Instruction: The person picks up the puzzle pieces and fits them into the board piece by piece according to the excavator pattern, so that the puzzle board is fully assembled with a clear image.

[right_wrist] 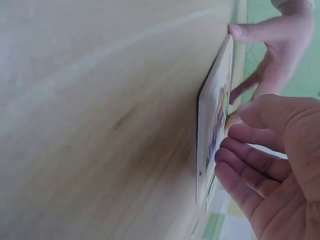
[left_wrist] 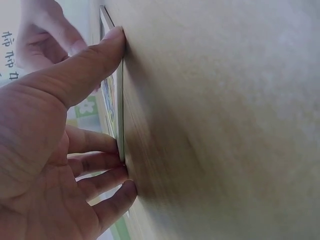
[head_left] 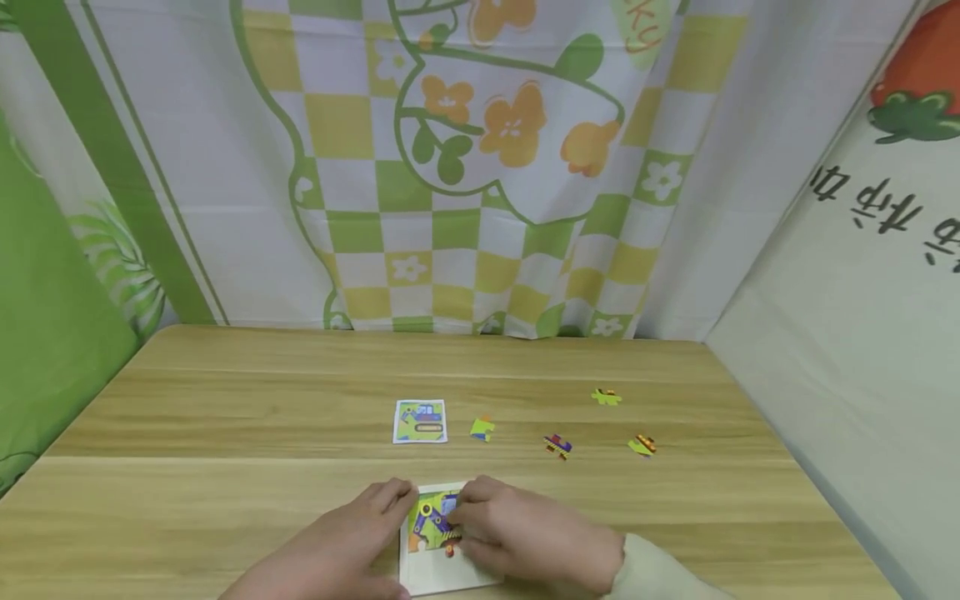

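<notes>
A white puzzle tray (head_left: 442,579) lies on the table, its upper part filled with joined pieces showing a purple digger (head_left: 431,521) on green. My left hand (head_left: 341,542) holds the tray's left side. In the left wrist view, the thumb (left_wrist: 107,50) and fingers (left_wrist: 102,165) press along its edge. Over the picture's right part, my right hand (head_left: 517,533) has its fingers bent and pinches a puzzle piece (head_left: 450,550); only a red-orange bit shows by the thumb. From the right wrist, the curled fingers (right_wrist: 250,165) stand just above the tray, hiding that piece.
Beyond the tray lies a square picture card (head_left: 420,422) of a digger. Loose puzzle pieces are scattered to its right: a green one (head_left: 482,429), a purple and black one (head_left: 557,446), a striped one (head_left: 642,446) and a farther green one (head_left: 607,397). A patterned curtain (head_left: 480,208) hangs behind.
</notes>
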Available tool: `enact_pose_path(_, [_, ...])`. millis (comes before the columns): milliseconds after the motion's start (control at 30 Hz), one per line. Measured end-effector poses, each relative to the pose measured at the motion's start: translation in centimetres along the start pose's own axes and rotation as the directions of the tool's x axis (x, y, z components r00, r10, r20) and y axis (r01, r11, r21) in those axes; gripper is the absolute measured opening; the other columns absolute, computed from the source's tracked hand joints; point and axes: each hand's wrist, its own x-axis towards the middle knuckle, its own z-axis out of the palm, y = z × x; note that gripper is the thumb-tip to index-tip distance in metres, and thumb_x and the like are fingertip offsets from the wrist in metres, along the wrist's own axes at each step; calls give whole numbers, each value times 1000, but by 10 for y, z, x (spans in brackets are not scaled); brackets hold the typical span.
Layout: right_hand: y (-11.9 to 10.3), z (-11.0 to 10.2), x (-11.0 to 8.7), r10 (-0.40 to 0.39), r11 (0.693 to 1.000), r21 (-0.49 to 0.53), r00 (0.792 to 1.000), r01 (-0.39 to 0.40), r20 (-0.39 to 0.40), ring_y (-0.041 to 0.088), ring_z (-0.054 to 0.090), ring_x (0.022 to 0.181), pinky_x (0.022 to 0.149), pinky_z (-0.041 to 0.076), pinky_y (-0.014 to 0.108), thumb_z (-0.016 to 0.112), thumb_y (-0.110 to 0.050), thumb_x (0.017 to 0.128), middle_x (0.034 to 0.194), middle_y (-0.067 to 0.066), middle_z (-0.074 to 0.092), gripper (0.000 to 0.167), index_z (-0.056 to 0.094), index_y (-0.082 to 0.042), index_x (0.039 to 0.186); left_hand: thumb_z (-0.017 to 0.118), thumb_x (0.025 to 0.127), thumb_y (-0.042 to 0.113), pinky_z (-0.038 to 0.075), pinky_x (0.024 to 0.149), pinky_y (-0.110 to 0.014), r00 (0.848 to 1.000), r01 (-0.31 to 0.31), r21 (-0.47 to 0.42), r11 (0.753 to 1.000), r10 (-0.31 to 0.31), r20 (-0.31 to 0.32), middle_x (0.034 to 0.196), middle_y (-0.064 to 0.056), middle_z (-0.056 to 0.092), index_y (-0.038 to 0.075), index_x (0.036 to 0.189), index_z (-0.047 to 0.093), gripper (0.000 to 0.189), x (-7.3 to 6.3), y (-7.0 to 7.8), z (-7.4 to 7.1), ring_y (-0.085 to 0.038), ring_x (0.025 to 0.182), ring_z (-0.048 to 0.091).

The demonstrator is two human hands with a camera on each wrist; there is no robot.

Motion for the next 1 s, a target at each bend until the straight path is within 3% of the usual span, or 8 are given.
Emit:
enact_pose_path(167, [11,-9,-7,129,986,105,992,-128,4,4,64,109,96,58,19,66,-16,102,121,-2,69,25,74,-11,125,88,77,51,53,113,-49,1000,7,-9,1000,-7,8,158,-16,47,-3,156,42,107,0,0,-1,-34,143,50])
enact_pose_path(333, [32,-16,-20,218,974,84,972,-211,-86,13,67,108,95,62,28,68,-14,100,118,2,69,23,74,-7,121,89,76,49,52,114,-51,1000,13,-21,1000,-13,4,159,-16,46,-2,156,42,106,1,3,-1,-34,144,49])
enact_pose_path(533, [62,-23,-42,391,920,58,911,-387,-129,23,70,108,92,64,40,71,-11,97,120,9,70,25,73,-3,120,89,76,49,51,116,-51,1000,24,-60,998,-23,7,162,-15,43,1,159,40,107,3,7,-2,-35,148,47])
enact_pose_path(667, [77,-24,-53,499,866,42,859,-498,-116,18,66,110,89,63,37,69,-15,99,119,6,68,24,72,-5,120,89,75,50,50,116,-51,999,34,-52,998,-34,11,162,-14,44,1,159,41,108,4,8,-2,-34,147,47])
enact_pose_path(733, [83,-24,-56,527,849,40,843,-526,-107,14,64,105,84,61,33,69,-15,99,115,4,67,24,73,-6,120,89,75,50,50,116,-52,999,31,-51,998,-31,7,161,-14,44,1,158,40,108,3,7,-2,-34,147,48])
enact_pose_path(833, [89,-23,-59,542,840,57,835,-539,-95,9,60,96,78,58,29,70,-15,98,110,1,67,25,73,-6,121,89,75,50,50,116,-53,1000,28,-57,998,-28,5,162,-15,44,0,158,40,109,3,5,-2,-35,147,48])
enact_pose_path(1000, [95,-18,-58,502,864,98,858,-494,-106,8,58,92,75,56,25,69,-10,97,106,0,68,23,74,-4,119,89,77,48,51,115,-52,999,33,-41,999,-32,32,162,-17,43,-3,157,41,107,2,1,-1,-35,147,47])
